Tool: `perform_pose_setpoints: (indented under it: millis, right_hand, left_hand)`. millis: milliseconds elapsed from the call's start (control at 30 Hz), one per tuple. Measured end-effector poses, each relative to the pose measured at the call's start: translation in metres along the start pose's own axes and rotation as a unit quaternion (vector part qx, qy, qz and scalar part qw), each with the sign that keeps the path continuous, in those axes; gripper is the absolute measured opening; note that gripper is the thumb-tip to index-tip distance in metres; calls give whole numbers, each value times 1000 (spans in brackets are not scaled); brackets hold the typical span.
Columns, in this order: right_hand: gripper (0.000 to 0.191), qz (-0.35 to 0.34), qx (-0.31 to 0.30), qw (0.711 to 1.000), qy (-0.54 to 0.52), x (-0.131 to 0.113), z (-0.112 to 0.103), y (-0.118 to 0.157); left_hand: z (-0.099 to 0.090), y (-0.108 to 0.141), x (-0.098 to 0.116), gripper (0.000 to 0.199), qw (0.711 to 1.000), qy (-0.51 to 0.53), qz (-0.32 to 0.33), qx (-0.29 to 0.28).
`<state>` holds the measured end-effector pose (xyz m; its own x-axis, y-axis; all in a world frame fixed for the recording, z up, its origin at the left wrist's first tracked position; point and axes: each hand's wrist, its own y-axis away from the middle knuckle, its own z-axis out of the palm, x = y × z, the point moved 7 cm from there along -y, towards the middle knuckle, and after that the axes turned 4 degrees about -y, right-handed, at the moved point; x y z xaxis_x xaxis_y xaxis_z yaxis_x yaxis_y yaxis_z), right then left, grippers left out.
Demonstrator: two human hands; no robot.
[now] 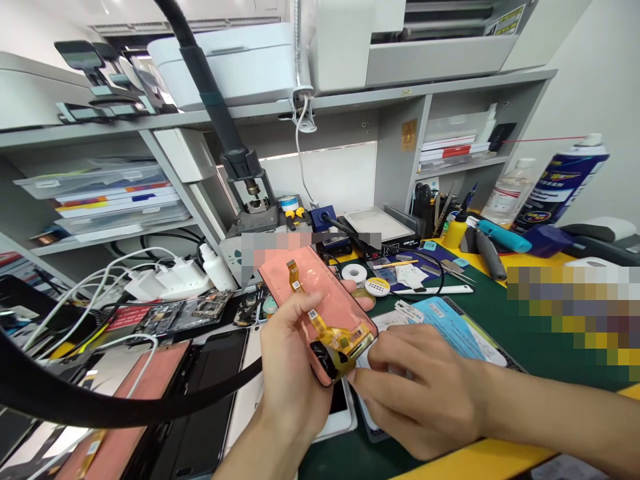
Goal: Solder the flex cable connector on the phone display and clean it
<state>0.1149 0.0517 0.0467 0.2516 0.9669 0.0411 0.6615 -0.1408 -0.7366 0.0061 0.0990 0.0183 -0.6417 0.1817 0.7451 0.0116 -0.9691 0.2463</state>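
Note:
A phone screen (333,293) lies tilted in my left hand (293,363), its pinkish-copper back facing up. My left thumb presses on that back while the other fingers support it from beneath and along the far edge. Yellow-orange flex cables (340,337) run over its lower part, beside a piece of black tape (324,360). At the screen's lower right corner, my right hand (425,390) is closed, thumb and bent forefinger by a brownish film (344,363). What sits between those fingertips is hidden. Under the hands lies a white phone (343,417), partly covered.
Left are several phone screens (200,400) and a thick black tube (150,410) crossing the foreground. A blue packet (440,320) lies on the green mat (500,313). Further right stand a yellow bottle (455,233) and a spray can (563,180). Grey shelving (400,147) rises behind.

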Motion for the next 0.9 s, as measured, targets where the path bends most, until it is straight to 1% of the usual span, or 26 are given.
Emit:
perform_pose_setpoints:
  millis: [100,200,267,300,333,367,400,433,500,533,567,600,667,767,833,900]
  right_hand:
    - [13,23,23,999,-32,0,-2,0]
    - [11,66,23,993,-90,2,-2,-2]
    - [15,129,9,977,-169,9,0,-3]
    - [21,177,-3,959,-220,15,3,-2]
    - [27,234,-20,932,-276,21,8,0]
    - [32,297,-40,893,-335,27,15,3]
    - [36,361,-61,843,-394,32,23,9]
    - [39,417,-80,785,-451,35,31,14]
    - [44,494,-103,665,-550,36,44,24]
    - [46,517,-104,617,-584,36,48,27]
    - [49,529,-102,583,-608,36,51,29]
    - [50,535,-103,562,-622,36,54,30]
    - [49,535,-112,543,-638,34,57,30]
    - [41,525,-113,525,-660,29,57,29]
    - [37,527,-103,517,-667,28,55,28]
    - [34,531,-103,517,-663,28,55,29]
  left_hand:
    - [1,-1,3,24,1000,-11,21,-16]
    - [2,0,5,27,999,-10,30,-38]
    - [1,0,7,27,998,-4,40,-44]
    - [1,0,8,27,998,-2,48,-43]
    - [0,0,9,27,998,-3,58,-39]
    - [-1,0,11,27,997,-6,68,-34]
    - [-1,1,12,27,997,-10,77,-29]
    - [-2,2,13,27,996,-15,85,-23]
    - [-2,4,16,26,995,-21,98,-9]
    - [-1,5,16,25,995,-23,100,-5]
    - [0,7,16,26,995,-25,98,-2]
    - [1,8,16,28,995,-26,98,-1]
    - [4,10,15,35,994,-22,107,-5]
    - [5,10,14,45,992,-17,128,-13]
    - [6,8,11,44,992,-22,118,-35]
    - [7,6,9,40,993,-24,106,-55]
